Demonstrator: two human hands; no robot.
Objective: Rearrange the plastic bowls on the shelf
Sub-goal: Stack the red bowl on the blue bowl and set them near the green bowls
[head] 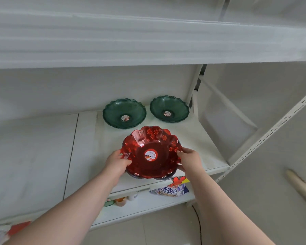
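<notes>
A red scalloped plastic bowl (151,152) with flower prints and a round sticker in its base sits at the front of the white shelf (201,144). My left hand (117,162) grips its left rim and my right hand (189,159) grips its right rim. A darker bowl's edge (159,178) shows beneath the red one. Behind it two green scalloped bowls stand side by side, the left green bowl (124,113) looking like a small stack, the right green bowl (169,109) close to the shelf's upright.
A shelf board (148,43) hangs low overhead. A detergent bag (171,189) and small bottles (121,201) lie on the lower shelf. A slotted white upright (265,137) slants at the right. A black cable (199,225) runs across the floor.
</notes>
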